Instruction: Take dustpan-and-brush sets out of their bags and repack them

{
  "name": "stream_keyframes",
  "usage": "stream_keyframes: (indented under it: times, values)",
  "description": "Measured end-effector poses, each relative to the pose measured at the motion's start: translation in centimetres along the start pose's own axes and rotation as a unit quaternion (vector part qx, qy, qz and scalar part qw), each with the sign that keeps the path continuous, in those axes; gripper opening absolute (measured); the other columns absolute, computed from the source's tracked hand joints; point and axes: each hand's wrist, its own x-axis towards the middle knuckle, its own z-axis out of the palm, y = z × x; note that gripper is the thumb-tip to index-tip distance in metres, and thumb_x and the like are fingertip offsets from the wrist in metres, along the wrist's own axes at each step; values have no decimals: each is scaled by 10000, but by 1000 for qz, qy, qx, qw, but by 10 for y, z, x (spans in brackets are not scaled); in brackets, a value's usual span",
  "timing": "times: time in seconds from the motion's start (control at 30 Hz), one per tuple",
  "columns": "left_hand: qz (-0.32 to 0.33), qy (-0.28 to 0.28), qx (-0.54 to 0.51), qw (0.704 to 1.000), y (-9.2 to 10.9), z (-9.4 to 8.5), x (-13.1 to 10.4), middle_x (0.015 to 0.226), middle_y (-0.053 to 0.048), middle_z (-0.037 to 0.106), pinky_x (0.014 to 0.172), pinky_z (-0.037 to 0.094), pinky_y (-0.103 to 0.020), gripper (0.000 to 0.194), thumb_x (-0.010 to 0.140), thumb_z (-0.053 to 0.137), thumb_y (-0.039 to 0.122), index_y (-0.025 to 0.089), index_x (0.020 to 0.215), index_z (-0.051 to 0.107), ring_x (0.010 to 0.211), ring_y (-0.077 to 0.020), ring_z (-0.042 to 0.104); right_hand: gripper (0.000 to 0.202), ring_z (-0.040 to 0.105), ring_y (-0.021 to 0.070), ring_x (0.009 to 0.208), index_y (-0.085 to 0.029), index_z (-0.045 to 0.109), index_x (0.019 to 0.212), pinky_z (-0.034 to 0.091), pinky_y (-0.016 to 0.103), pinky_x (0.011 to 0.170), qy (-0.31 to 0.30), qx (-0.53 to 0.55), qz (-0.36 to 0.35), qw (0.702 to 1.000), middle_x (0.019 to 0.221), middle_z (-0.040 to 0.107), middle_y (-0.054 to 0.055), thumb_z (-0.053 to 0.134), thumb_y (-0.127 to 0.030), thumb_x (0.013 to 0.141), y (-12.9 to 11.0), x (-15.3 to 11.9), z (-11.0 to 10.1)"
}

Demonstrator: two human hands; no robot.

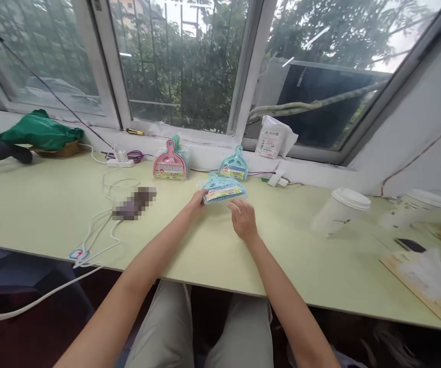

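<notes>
A light-blue mini dustpan-and-brush set (224, 189) in clear wrapping, with a yellow label, is tilted above the table. My left hand (197, 199) grips its left side, the fingers partly hidden by it. Just below its right edge is my right hand (243, 220), fingers bent and slightly apart, with nothing visible in them. Behind it another blue dustpan set (234, 164) stands upright by the wall. To its left is a row of dustpan sets, with a pink one (170, 163) in front and green ones behind.
White cables and a power strip (119, 162) lie on the left, near a blurred-out object (134, 203). Two white lidded cups (341, 212) stand at right, beside a wooden board (416, 286) with tissue. A white package (275, 137) rests on the windowsill.
</notes>
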Motion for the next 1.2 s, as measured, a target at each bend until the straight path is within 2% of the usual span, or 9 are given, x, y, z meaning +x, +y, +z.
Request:
stream_keyframes:
  times: [0.07,0.17,0.37,0.57,0.7,0.83,0.93,1.07,1.2]
  values:
    - [-18,10,-9,1000,-17,5,-4,732,-54,689,633,529,-260,226,766,622,186,141,986,594,659,-169,667,287,503,223,1142,-202,605,1089,356,376,977,-46,33,35,998,1172,620,100,349,-188,957,-4,0,-1]
    - [-15,-23,-11,1000,-25,4,-11,827,-57,699,650,542,-269,316,752,634,158,145,1060,566,668,-152,668,342,568,217,971,-190,620,945,414,352,881,-69,130,158,976,990,663,88,301,-304,986,-1,3,9]
    - [10,-55,-9,998,-26,-2,-27,932,-72,702,702,559,-303,438,728,689,221,166,1134,533,750,-175,685,424,633,186,730,-205,590,711,480,305,766,-49,320,356,877,740,675,43,359,-476,940,13,-2,25]
    - [26,-72,-5,997,-31,7,-35,1073,-82,675,746,571,-329,582,723,716,232,211,1232,435,844,-184,686,221,681,179,710,-184,626,748,556,318,783,30,417,548,725,713,703,40,611,-387,836,27,-4,26]
    - [28,-104,13,994,-28,7,-40,1157,-39,649,826,559,-349,713,681,772,224,305,1267,374,900,-169,682,166,694,156,747,-152,630,809,573,316,849,65,529,558,636,757,709,43,717,-287,766,28,-4,29]
    - [3,-196,59,979,-22,7,-49,1178,-39,645,861,546,-398,743,645,815,265,324,1266,411,936,-196,680,227,688,153,838,-162,612,797,569,320,886,118,553,544,619,835,711,26,791,-220,671,27,-5,30]
    - [4,-217,86,972,-18,6,-49,1161,-68,655,872,538,-416,635,678,786,392,291,1234,498,984,-223,666,257,687,143,837,-181,581,829,572,320,875,143,560,557,597,842,706,5,780,-166,668,32,-5,26]
    - [29,-153,117,981,-17,0,-39,1041,-126,688,822,547,-354,457,727,692,535,167,994,654,938,-221,662,291,693,148,807,-199,548,847,589,325,832,124,576,565,577,822,706,-6,770,-136,669,37,-4,19]
    - [26,-48,113,992,-11,-10,-29,892,-100,705,739,547,-308,367,733,699,416,137,970,671,792,-178,670,325,697,170,811,-189,599,916,597,347,824,91,572,557,596,818,719,8,767,-97,653,33,-1,13]
